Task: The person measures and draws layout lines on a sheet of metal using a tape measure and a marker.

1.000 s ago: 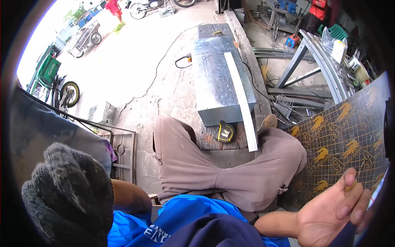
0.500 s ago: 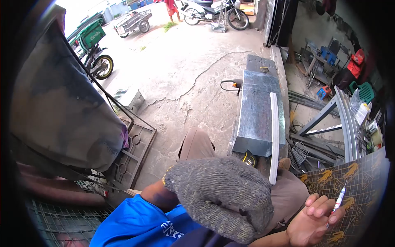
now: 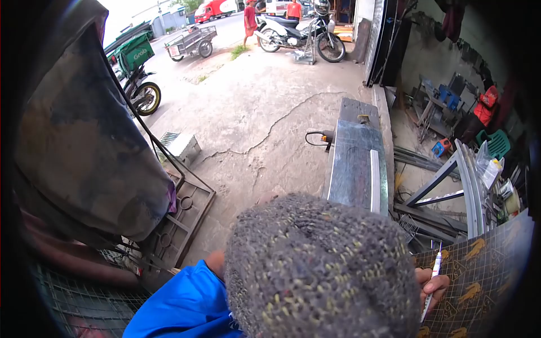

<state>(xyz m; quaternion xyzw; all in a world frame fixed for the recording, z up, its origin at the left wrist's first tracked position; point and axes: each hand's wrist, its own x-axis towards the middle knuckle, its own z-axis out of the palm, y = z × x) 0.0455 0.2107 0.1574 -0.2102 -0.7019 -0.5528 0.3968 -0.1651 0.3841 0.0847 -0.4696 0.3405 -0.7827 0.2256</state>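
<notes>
My left hand (image 3: pixel 321 270), in a grey knit glove flecked with yellow, is raised close to the camera and fills the lower middle. Its fingers are turned away, so their position is hidden. Behind the glove, at the lower right, my right hand (image 3: pixel 439 283) is bare and partly covered. It pinches a slim white pen (image 3: pixel 435 265) with dark markings, tip end up. Just past the glove, a pale metal strip (image 3: pixel 375 180) lies along a long grey metal slab (image 3: pixel 352 163).
A dark patterned board (image 3: pixel 473 265) is at the lower right, below a grey metal frame (image 3: pixel 469 191). A corded tool (image 3: pixel 321 138) lies left of the slab. A tarp-covered object (image 3: pixel 84 129) stands at left. Motorcycles and people are at the back; a person in red (image 3: pixel 484 107) is at right.
My gloved left hand has risen closer to the camera, covering my knees and the slab's near end. The right hand has moved left with the pen, partly behind the glove. The view has tilted up.
</notes>
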